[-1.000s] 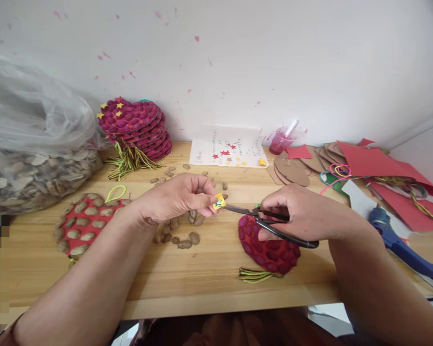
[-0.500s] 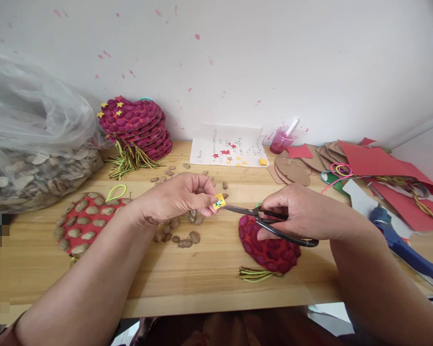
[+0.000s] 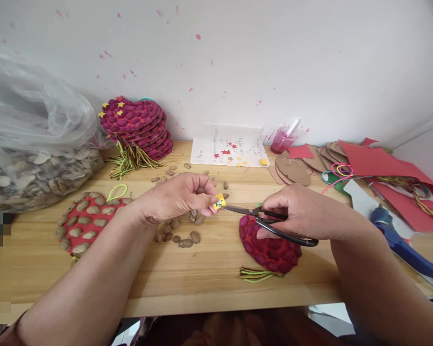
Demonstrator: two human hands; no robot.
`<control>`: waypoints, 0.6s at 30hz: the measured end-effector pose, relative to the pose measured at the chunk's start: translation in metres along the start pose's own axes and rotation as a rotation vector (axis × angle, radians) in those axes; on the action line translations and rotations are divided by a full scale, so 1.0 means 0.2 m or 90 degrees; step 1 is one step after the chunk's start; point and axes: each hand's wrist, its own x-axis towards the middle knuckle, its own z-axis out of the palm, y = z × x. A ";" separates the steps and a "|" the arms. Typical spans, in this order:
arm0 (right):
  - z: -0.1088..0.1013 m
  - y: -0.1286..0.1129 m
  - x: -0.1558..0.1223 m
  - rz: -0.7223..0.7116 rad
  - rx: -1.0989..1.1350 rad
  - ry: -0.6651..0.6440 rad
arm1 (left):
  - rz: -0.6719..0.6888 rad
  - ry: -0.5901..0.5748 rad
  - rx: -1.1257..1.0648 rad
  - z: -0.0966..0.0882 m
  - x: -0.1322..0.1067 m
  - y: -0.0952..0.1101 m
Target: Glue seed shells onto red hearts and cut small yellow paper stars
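Note:
Between the fingertips of my left hand (image 3: 191, 193) is a small piece of yellow paper (image 3: 220, 200) with a green print. My right hand (image 3: 292, 211) grips black-handled scissors (image 3: 286, 232), whose blade tips reach the paper's lower edge. Below the scissors lies a peanut-covered heart (image 3: 270, 247), dyed magenta on a red base, with a yarn tassel at its lower end. Left of my left forearm is a red heart (image 3: 84, 221) with undyed peanuts and a yellow-green loop, partly hidden by the arm. Loose peanuts (image 3: 185, 243) lie under my left hand.
A plastic bag of peanuts or shells (image 3: 46, 178) stands at left, beside a stack of magenta peanut hearts (image 3: 133, 120). At the back are a written sheet (image 3: 205, 144) with paper stars and a stained cup (image 3: 283, 139). Red paper (image 3: 378, 161) and a blue glue gun (image 3: 400, 250) lie right.
Almost nothing differs. Both hands, the yellow paper and the scissors keep their places; the whole view has shifted very slightly.

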 end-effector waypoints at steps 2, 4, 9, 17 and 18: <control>0.00 0.00 0.00 0.000 0.002 0.002 | 0.001 0.002 0.004 0.00 0.00 0.00; 0.00 0.00 0.00 0.000 0.005 0.004 | 0.003 0.004 0.008 0.00 0.00 0.00; 0.00 -0.01 0.00 -0.003 0.009 0.016 | 0.010 0.009 0.008 0.00 -0.01 0.01; 0.00 0.00 0.00 0.001 -0.002 0.008 | 0.012 0.008 0.011 0.00 0.00 0.00; 0.00 0.00 0.00 0.000 -0.002 0.008 | 0.012 0.007 0.009 0.00 0.00 0.00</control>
